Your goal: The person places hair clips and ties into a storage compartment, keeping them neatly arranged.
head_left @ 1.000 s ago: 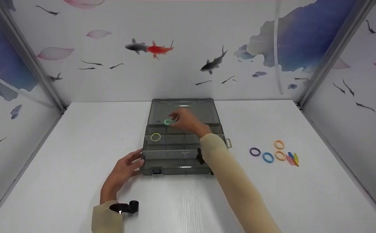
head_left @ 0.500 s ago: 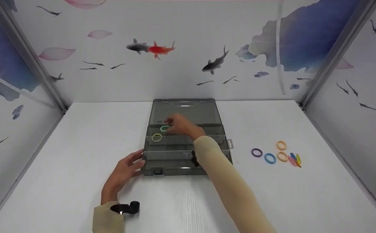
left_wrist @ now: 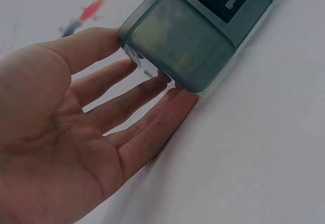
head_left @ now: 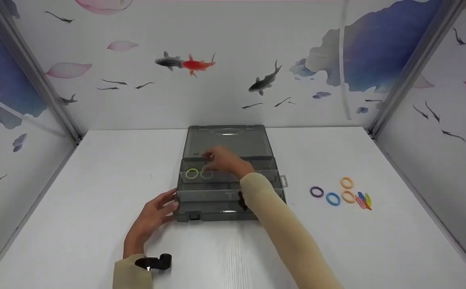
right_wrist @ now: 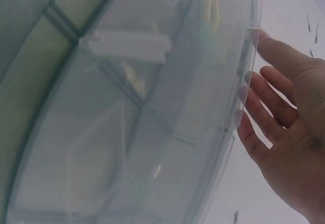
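Note:
A dark see-through compartment box [head_left: 228, 206] lies on the white table, its lid [head_left: 233, 140] folded back. My left hand [head_left: 150, 218] touches the box's left side, near the front corner. In the left wrist view its fingers [left_wrist: 127, 102] are mostly straight against the corner. My right hand [head_left: 224, 160] reaches over the back row, fingertips just above a pale green ring [head_left: 206, 173]. Beside that ring, to the left, is a yellow ring [head_left: 192, 173]. Loosely spread fingers of my right hand [right_wrist: 299, 117] appear beyond the clear wall in the right wrist view, pinching nothing visible.
On the table right of the box lie a purple ring [head_left: 316, 192], a blue ring [head_left: 333, 198], two orange rings [head_left: 348, 196] and several small coloured pieces [head_left: 363, 200]. Printed walls [head_left: 224, 92] enclose the table at the back and both sides.
The right hand has lowered the green ring into the box's back row, beside the yellow one, and its fingers have loosened from it. The left hand stays at the box's side.

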`<state>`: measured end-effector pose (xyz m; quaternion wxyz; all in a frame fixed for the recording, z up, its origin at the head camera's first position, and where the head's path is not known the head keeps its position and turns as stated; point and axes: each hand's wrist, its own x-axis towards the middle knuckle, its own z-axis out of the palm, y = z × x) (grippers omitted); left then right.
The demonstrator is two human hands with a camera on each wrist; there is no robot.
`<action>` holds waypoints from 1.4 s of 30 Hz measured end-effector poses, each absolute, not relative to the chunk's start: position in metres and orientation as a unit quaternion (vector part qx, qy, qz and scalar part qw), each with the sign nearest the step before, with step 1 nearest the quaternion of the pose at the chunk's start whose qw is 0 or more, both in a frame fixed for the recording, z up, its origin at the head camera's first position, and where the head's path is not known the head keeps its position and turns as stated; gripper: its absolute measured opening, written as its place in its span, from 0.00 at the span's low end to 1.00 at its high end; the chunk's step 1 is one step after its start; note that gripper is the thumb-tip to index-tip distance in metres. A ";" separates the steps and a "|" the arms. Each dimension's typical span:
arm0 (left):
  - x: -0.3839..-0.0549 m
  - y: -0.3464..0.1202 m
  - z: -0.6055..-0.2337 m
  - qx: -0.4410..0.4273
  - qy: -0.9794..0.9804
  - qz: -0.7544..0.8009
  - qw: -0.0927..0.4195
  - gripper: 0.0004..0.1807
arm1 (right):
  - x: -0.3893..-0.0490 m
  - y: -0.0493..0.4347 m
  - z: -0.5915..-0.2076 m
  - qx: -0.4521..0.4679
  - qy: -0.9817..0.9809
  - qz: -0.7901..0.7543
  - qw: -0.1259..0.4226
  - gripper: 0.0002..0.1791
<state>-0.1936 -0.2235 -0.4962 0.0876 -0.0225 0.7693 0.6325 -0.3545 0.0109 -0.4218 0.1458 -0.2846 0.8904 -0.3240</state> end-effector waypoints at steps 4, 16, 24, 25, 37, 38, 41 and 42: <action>-0.192 -0.224 -0.496 -0.023 0.771 0.630 0.092 0.32 | -0.353 0.023 -0.407 -0.299 0.894 -0.310 0.126 0.29; -0.193 -0.224 -0.496 -0.024 0.775 0.624 0.095 0.32 | -0.324 0.067 -0.365 -0.390 0.888 -0.237 0.054 0.26; -0.192 -0.225 -0.497 -0.028 0.779 0.619 0.097 0.32 | -0.298 0.107 -0.364 -0.398 0.850 -0.346 0.016 0.24; -0.193 -0.225 -0.496 -0.027 0.779 0.618 0.097 0.32 | -0.295 0.112 -0.364 -0.393 0.847 -0.359 0.011 0.24; -0.193 -0.226 -0.493 -0.024 0.781 0.615 0.103 0.33 | -0.271 0.176 -0.373 -0.339 0.840 -0.416 -0.080 0.21; -0.193 -0.226 -0.493 -0.024 0.782 0.615 0.103 0.33 | -0.270 0.182 -0.375 -0.329 0.844 -0.416 -0.083 0.21; -0.193 -0.224 -0.494 -0.024 0.783 0.614 0.102 0.33 | -0.267 0.199 -0.381 -0.303 0.853 -0.415 -0.088 0.21; -0.193 -0.224 -0.494 -0.024 0.783 0.614 0.102 0.33 | -0.266 0.205 -0.383 -0.293 0.857 -0.415 -0.088 0.21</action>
